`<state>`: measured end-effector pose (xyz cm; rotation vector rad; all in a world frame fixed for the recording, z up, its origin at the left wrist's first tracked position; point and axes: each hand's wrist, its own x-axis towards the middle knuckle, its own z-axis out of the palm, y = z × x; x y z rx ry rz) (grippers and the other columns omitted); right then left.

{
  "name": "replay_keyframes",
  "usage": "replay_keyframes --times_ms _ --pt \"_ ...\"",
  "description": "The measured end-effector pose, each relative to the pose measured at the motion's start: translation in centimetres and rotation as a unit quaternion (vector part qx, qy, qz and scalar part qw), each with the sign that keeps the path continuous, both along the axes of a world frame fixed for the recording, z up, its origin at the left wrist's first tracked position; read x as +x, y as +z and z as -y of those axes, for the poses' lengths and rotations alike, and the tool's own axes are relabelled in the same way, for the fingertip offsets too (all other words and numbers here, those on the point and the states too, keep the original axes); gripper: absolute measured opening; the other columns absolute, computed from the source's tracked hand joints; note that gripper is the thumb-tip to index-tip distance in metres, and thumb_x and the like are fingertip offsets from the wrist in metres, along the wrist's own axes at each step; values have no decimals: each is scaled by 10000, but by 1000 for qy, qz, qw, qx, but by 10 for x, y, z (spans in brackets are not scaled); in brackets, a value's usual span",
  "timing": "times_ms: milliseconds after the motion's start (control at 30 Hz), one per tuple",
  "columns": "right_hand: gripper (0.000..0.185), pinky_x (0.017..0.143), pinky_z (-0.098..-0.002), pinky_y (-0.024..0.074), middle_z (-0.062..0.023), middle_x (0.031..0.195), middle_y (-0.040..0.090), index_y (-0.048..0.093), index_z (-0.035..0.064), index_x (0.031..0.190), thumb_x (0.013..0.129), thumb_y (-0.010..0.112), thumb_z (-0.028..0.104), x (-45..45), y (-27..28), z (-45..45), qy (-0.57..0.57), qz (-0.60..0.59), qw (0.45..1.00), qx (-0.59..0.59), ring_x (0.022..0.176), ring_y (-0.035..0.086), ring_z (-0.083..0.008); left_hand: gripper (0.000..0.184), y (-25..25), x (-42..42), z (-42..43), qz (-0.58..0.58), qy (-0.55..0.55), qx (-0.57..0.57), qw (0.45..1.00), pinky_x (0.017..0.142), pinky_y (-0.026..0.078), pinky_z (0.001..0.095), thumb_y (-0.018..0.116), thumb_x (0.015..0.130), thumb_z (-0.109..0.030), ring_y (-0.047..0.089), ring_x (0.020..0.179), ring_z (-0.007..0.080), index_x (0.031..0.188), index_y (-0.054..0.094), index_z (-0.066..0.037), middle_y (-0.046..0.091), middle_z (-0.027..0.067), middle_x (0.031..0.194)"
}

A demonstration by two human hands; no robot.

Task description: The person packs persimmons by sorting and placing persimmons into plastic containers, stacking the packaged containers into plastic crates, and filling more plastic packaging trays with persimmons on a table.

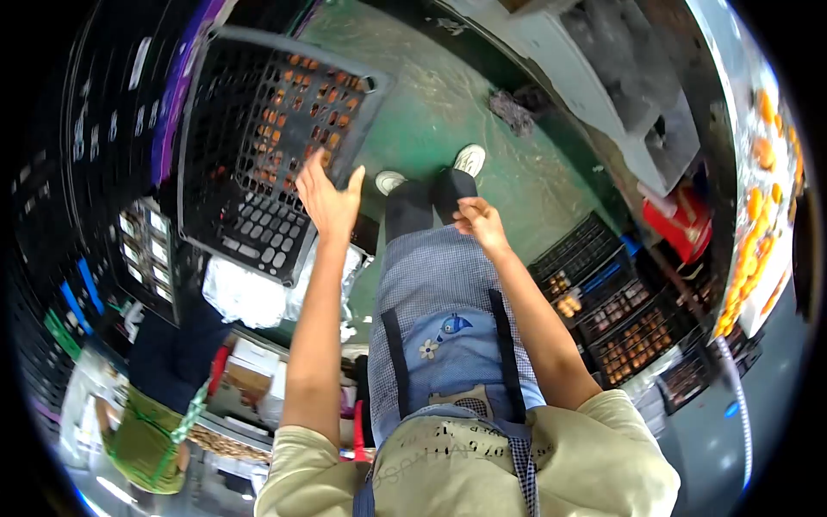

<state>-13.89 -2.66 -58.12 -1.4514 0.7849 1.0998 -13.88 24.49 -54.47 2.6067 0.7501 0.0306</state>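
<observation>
A black plastic crate with slotted walls stands at the upper left. Through its lattice show small orange-brown pieces; whether they lie inside it or in a crate beneath, I cannot tell. My left hand is over or beside the crate's near right rim, fingers and thumb spread, with nothing in it. Contact with the rim is not clear. In front of my apron, my right hand is loosely closed, fingers curled toward the thumb. No object shows in it.
Tall stacks of black crates line the left side. Low crates with round brownish goods sit at the right, below a lit surface with orange pieces. A person in a green top is at lower left. White plastic bags lie near the crate.
</observation>
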Motion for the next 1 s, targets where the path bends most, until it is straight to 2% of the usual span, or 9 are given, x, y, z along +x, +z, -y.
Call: replay_keyframes --times_ms 133,200,367,533,633,767,833,867,1000 --pt "259 617 -255 508 -88 861 635 546 11 1076 886 528 186 -16 -5 54 -48 -20 998 -20 676 608 -141 604 -28 58 7 -68 -50 -28 996 830 441 402 746 693 -322 554 986 355 1155 509 -12 583 196 1074" --pt "244 613 -255 508 -90 857 637 550 12 1069 887 519 172 -17 -7 73 -76 -21 997 -8 669 606 -139 402 -45 74 3 -151 17 -22 988 715 474 468 660 754 -400 616 809 395 1027 612 -107 652 188 867" --pt "249 588 -249 509 -101 849 642 554 3 1085 885 507 143 -3 -13 106 -127 -40 991 -11 655 603 -135 325 -46 82 8 -200 68 36 977 711 470 467 605 809 -401 612 801 404 920 660 -101 641 208 824" --pt "175 533 -253 496 -77 800 636 585 16 1010 853 530 71 4 -1 129 -154 28 986 50 624 599 -136 691 -53 71 -12 -327 52 42 943 885 431 480 658 734 -500 507 1120 381 1311 432 -193 536 179 1222" --pt "176 546 -255 497 -69 824 637 590 39 1028 879 514 94 14 36 149 -204 28 978 6 643 599 -137 964 13 89 26 -264 25 66 962 983 375 409 819 581 -341 457 1183 354 1336 321 -7 456 208 1298" --pt "199 590 -259 510 -79 857 636 560 44 1078 901 498 112 11 86 199 -257 78 963 -23 689 603 -138 722 9 64 38 -81 -15 3 997 948 372 421 739 676 -145 477 1073 392 1276 364 -4 499 227 1163" --pt "193 589 -259 511 -78 851 634 555 46 1075 904 496 116 -1 102 224 -289 91 952 -34 691 603 -139 575 10 64 66 -44 19 -261 964 745 467 336 676 688 -18 560 802 214 1200 415 -30 536 112 978" --pt "178 580 -256 511 -75 831 632 559 48 1051 904 503 130 -9 114 235 -324 99 940 -37 674 603 -138 510 7 66 78 -31 -47 -218 974 684 473 293 653 701 10 558 765 159 1166 453 -45 544 84 960" --pt "194 565 -244 509 -66 863 638 561 62 1059 885 523 139 -53 134 284 -351 113 926 -81 668 606 -122 298 118 96 200 -66 -231 -288 927 718 492 285 606 793 -26 618 755 163 1086 556 -42 644 92 887"
